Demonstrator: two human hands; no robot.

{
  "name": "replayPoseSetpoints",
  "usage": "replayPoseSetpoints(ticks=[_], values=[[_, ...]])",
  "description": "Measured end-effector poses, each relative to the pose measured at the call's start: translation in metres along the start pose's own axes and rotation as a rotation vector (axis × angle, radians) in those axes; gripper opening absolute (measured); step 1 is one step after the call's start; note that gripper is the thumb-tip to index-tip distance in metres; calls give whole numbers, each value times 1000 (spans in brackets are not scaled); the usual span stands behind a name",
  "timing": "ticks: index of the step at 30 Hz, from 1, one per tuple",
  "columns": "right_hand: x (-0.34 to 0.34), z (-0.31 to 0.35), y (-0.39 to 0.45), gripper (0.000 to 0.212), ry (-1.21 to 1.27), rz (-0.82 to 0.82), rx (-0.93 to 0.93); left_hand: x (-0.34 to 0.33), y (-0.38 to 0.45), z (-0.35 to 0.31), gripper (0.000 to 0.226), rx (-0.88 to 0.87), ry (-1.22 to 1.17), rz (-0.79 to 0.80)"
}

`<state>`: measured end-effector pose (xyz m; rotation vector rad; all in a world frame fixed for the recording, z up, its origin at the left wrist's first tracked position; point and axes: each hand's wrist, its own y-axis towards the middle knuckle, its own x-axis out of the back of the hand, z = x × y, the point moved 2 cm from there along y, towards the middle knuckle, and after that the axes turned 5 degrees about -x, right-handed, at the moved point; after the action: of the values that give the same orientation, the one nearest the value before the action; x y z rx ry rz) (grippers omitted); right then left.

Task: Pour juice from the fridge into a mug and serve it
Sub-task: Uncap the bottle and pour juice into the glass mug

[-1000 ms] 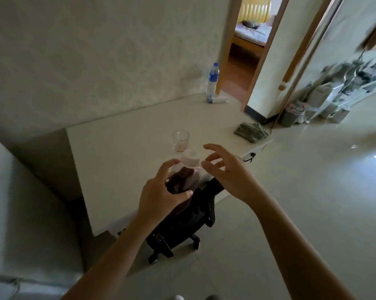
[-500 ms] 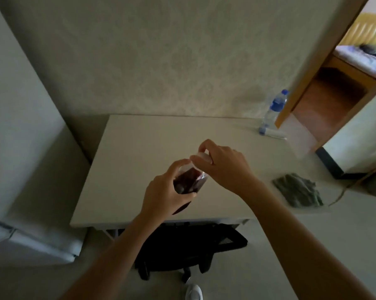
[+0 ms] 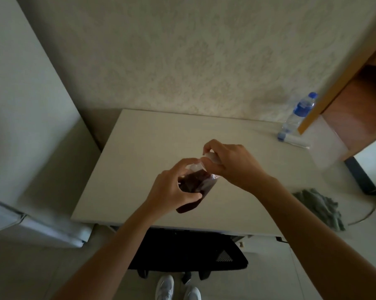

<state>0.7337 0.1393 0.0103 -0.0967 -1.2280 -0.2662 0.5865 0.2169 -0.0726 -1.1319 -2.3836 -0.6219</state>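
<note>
Left hand [image 3: 172, 189] gripping juice bottle [image 3: 193, 182], right hand [image 3: 230, 163] pinching cap [image 3: 210, 158]

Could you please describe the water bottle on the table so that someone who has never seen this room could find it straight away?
Start at the white table against the patterned wall and follow its far edge to the right-hand corner by the wooden door frame. The water bottle stands upright there. It is clear with a blue cap and blue label, unlike the dark juice bottle held over the table's middle.
</note>
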Motion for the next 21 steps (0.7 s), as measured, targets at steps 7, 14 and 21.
replayPoseSetpoints(ticks=[7,14,21], values=[[2,-5,17,27,1,-9,104,10,22,9,74,74,-236,126],[9,-5,19,24,106,128,204,25,37,18,76,101,-368,333],[9,-7,15,26,83,142,310,33,45,22,80,99,-348,503]])
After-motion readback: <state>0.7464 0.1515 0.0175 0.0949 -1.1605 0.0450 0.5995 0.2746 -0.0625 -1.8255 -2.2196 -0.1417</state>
